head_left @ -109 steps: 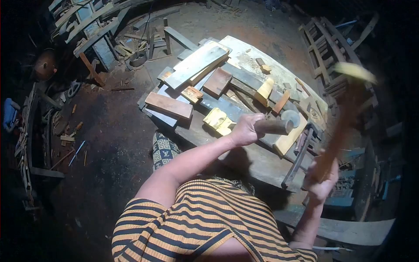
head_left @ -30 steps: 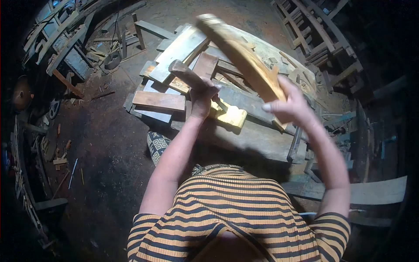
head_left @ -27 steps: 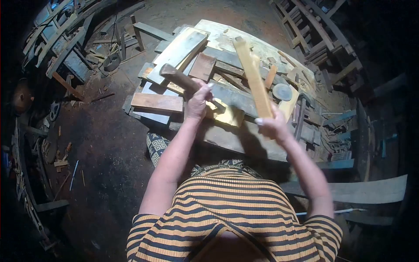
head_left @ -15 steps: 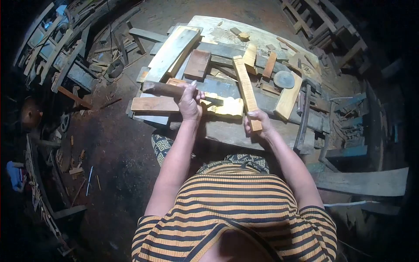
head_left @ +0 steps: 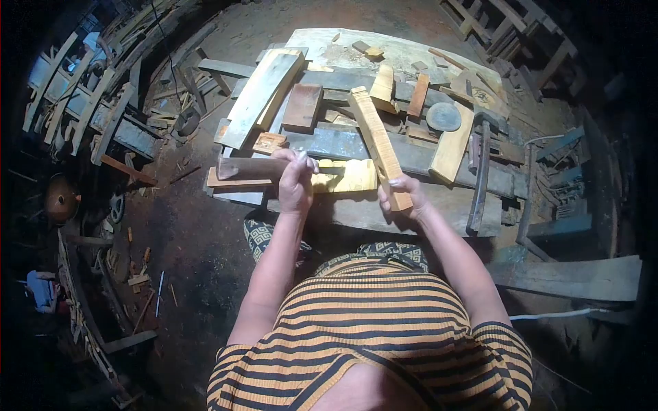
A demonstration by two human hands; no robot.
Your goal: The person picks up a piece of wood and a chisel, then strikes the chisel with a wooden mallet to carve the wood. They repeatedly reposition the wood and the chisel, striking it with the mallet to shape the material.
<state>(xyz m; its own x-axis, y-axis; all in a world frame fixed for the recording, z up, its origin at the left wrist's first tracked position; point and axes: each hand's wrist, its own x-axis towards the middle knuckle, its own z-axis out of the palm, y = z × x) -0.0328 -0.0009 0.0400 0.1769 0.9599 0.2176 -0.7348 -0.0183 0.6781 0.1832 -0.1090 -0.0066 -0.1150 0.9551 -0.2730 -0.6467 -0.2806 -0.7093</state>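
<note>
While both arms reach forward over the near edge of the workbench (head_left: 384,222), the left hand (head_left: 296,179) is closed around a dark round wooden handle (head_left: 248,168) that lies roughly level and points left. Right hand (head_left: 399,195) grips the near end of a long pale wood strip (head_left: 375,140), fingers wrapped round it; strip runs away from the person, tilted a bit left, its far end over the dark boards mid-bench. Between the two hands sits a yellow carved block (head_left: 346,176) on the bench, touching or just under the left hand, contact unclear. Far left on the bench: a long grey plank (head_left: 264,92) and a reddish-brown block (head_left: 302,107) just right of it. Right of the strip: a pale board (head_left: 451,147) with a round grey disc (head_left: 443,116) at its far end, then a dark metal bar (head_left: 480,178). Scrap offcuts litter the far side. Person wears a striped shirt (head_left: 370,329).
</note>
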